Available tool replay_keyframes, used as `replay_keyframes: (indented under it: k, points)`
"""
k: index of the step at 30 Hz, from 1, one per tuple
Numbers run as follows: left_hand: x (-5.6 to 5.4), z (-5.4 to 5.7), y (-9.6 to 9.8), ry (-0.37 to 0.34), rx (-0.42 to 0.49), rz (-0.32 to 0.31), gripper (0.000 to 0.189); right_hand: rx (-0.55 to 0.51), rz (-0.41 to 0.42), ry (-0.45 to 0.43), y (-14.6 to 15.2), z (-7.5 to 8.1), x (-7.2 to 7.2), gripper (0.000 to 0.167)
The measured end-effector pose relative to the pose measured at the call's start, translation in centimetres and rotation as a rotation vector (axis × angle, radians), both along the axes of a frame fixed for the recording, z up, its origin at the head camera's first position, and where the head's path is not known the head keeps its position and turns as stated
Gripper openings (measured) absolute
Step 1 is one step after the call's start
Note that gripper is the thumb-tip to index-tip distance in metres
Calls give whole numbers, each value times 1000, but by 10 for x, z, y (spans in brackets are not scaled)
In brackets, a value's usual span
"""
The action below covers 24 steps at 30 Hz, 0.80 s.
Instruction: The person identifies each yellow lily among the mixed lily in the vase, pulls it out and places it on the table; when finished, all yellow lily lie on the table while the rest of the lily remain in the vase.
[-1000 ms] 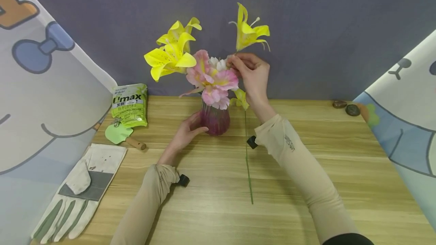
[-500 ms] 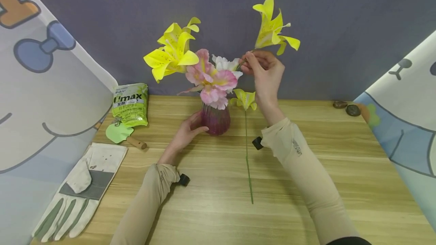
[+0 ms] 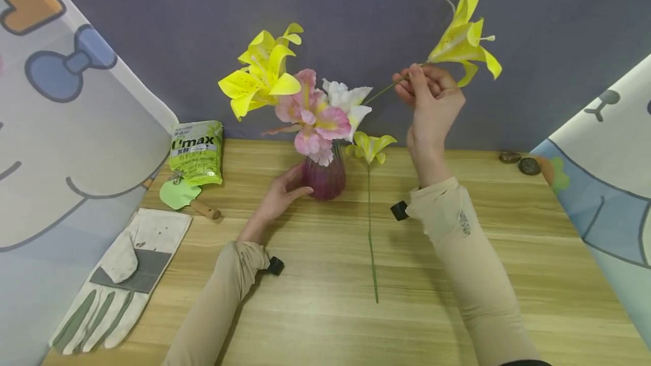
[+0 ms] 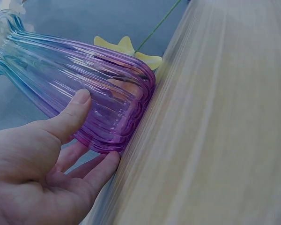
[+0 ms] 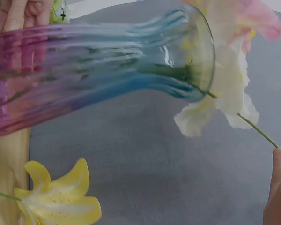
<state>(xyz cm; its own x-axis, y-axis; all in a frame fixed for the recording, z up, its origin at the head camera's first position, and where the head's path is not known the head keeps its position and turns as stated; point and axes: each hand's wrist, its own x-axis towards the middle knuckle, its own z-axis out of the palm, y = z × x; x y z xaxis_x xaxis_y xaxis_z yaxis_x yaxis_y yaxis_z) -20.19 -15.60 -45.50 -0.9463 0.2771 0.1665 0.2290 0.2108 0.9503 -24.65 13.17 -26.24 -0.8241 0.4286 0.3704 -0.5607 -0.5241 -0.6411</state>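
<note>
My left hand (image 3: 278, 194) holds the ribbed glass vase (image 3: 325, 179) low down, thumb on the near side and fingers around the back. Purple at the base, the glass turns blue toward its mouth in the right wrist view. My right hand (image 3: 434, 106) pinches the green stem of a yellow lily (image 3: 463, 38) just below its bloom, up and right of the vase. That stem slants down to the white flower (image 3: 348, 100), where petals hide part of it. A pink flower (image 3: 317, 120) and yellow lilies (image 3: 259, 78) also stand in the vase.
Another yellow lily (image 3: 372, 146) lies on the table right of the vase, stem toward the front. At the left are a green fertilizer bag (image 3: 197, 154), a small trowel (image 3: 180, 194) and work gloves (image 3: 127, 275). Dark stones (image 3: 530, 166) sit at the back right.
My right hand has moved right and upward with the lily, baring more of its stem. The white flower now leans further right. My left hand stays on the vase.
</note>
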Motion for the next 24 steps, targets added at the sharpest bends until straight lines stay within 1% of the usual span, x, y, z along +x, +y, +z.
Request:
replay_keyframes:
  k: [5, 9, 12, 16, 21, 24]
  points:
    - [1, 2, 1, -2, 10, -6, 68, -64, -15, -9, 13, 4, -1, 11]
    - [1, 2, 2, 5, 30, -12, 68, -110, -32, -8, 20, 7, -1, 12]
    - [0, 3, 2, 12, 28, -7, 68, -134, -46, -3, 23, 10, -1, 13]
    - [-1, 3, 2, 22, 24, -8, 68, -119, -58, 17, 27, 14, -1, 14]
    - [-1, 3, 1, 25, 18, -9, 68, -95, -43, 38, 27, 16, 0, 19]
    - [0, 3, 1, 12, 16, -9, 69, -84, -25, 40, 26, 18, 1, 22]
